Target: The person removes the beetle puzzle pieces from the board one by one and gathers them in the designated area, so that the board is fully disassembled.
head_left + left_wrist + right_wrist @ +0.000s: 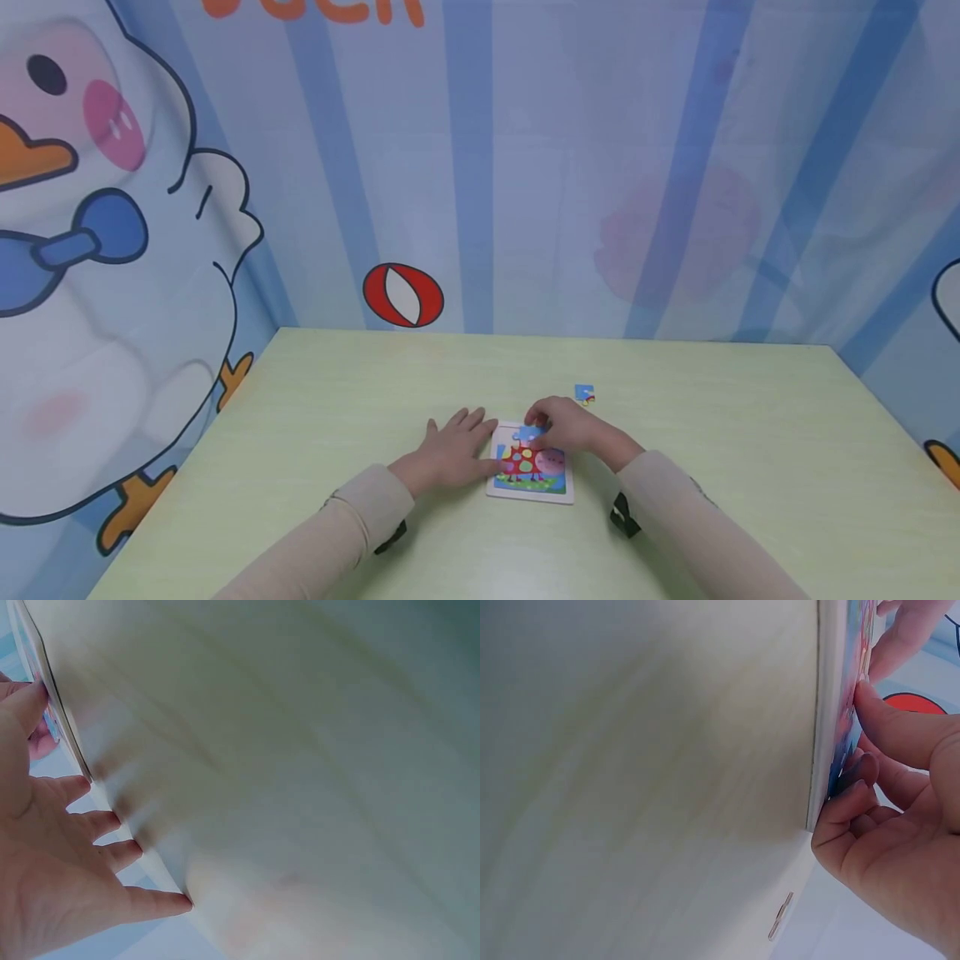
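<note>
A jigsaw puzzle in a pale frame (531,500) lies on the table, its picture a pink pig in a red spotted body on grass. My left hand (453,454) is at the frame's left side, fingers spread on the table and thumb resting on the puzzle's left edge. At the top of the picture, my right hand (572,425) has its fingers curled and pinches a blue puzzle piece (529,432). In the right wrist view, the thumb of the right hand (907,817) touches the picture, and curled fingers partly hide the frame's end.
One loose puzzle piece (584,393), blue with some red and yellow, lies on the table beyond the right hand. The pale green table (360,375) meets a blue striped cloth backdrop (525,167) at its far edge.
</note>
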